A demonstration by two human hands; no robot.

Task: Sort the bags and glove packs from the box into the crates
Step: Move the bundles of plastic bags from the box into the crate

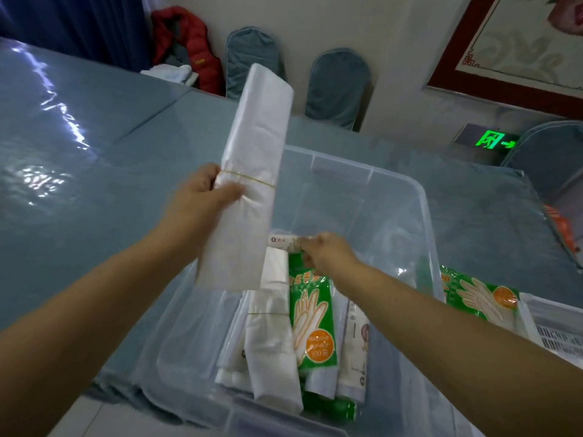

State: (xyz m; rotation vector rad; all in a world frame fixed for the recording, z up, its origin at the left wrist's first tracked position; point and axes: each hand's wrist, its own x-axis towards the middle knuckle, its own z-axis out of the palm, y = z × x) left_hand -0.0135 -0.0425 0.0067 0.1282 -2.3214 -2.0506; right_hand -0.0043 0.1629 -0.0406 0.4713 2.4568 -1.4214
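Observation:
A clear plastic box (419,197) stands on the table in front of me. My left hand (202,200) grips a long white bundle of bags (252,171) bound by a rubber band, lifted above the box's left side. Inside the box, my right hand (325,252) pinches the top of a white pack (284,242) with a small label. Beneath lie another banded bag bundle (271,342), a green glove pack (312,323) with an orange circle, and several other white packs (356,351).
A second green glove pack (479,294) lies in a white crate (555,329) at the right. The blue-grey covered table (94,152) stretches left and back. Covered chairs (337,86) stand along the far side, with a red jacket (192,45) behind.

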